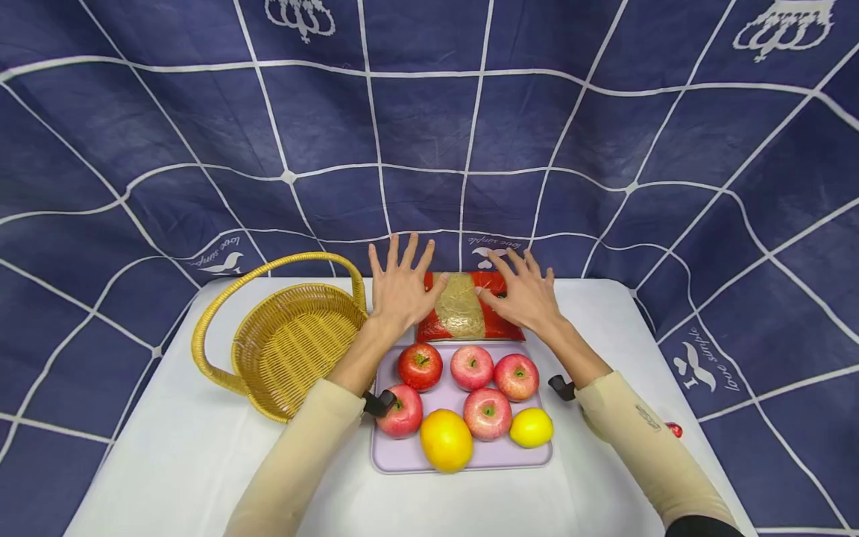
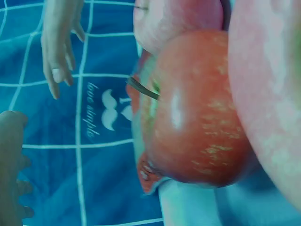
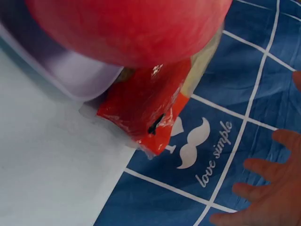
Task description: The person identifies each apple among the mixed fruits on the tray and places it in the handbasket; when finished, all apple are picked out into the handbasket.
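Both hands are spread with fingers straight, above a red and gold plastic packet [image 1: 463, 309] at the back of the table. My left hand [image 1: 403, 291] overlaps the packet's left end in the head view; my right hand [image 1: 526, 294] overlaps its right end. Neither hand holds anything. In front of the packet sits a lilac tray [image 1: 496, 468] bearing several apples [image 1: 472, 367], a yellow lemon [image 1: 532, 428] and an orange-yellow fruit [image 1: 446, 440]. A deep red apple [image 2: 197, 113] fills much of the left wrist view. Fingers of the right hand [image 3: 273, 188] show spread in the right wrist view.
Left of the tray stands a woven yellow basket [image 1: 302, 358] with a tall handle [image 1: 208, 321]. A small red object [image 1: 674, 429] lies at the table's right edge, partly behind the right sleeve. Dark blue checked cloth [image 1: 429, 127] hangs behind the white table [image 1: 181, 418].
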A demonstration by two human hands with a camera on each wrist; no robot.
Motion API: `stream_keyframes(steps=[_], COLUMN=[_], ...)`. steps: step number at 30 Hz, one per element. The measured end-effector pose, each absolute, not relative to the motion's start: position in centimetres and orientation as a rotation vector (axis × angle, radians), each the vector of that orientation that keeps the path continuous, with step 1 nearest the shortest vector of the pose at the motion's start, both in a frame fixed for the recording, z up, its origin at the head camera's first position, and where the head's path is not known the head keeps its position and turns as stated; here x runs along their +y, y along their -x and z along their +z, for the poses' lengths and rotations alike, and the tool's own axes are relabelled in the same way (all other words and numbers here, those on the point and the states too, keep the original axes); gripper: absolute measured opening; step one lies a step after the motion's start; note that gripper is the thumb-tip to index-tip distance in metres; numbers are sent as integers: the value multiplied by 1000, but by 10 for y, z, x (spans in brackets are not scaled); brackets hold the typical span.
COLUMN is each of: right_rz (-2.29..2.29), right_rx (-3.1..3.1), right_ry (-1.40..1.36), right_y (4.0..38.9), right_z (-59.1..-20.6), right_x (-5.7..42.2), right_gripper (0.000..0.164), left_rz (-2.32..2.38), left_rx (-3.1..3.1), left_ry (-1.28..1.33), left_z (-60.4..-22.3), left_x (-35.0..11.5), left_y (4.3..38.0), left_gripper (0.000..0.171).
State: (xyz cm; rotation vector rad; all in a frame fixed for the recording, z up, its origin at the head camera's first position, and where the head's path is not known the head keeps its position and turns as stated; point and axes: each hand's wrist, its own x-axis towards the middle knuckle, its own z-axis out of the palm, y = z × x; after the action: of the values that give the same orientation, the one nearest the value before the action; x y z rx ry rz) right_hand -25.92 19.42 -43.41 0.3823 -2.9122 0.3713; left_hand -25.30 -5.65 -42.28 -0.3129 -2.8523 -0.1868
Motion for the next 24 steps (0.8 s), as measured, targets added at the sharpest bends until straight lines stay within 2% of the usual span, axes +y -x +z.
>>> stream_keyframes(steps=[13, 24], right_rz=[741, 952], right_rx=[-2881, -2964], right_ry=[-669, -905], right_y=[228, 208], right_z=[-431, -441], right_x=[205, 210], right_gripper=[74, 68], left_rz=[-342, -546], left_rx=[-2601, -2333], left_ry=[468, 576], left_z=[-381, -357], left_x=[-76, -107], left_y=[197, 150], left_gripper=[73, 64])
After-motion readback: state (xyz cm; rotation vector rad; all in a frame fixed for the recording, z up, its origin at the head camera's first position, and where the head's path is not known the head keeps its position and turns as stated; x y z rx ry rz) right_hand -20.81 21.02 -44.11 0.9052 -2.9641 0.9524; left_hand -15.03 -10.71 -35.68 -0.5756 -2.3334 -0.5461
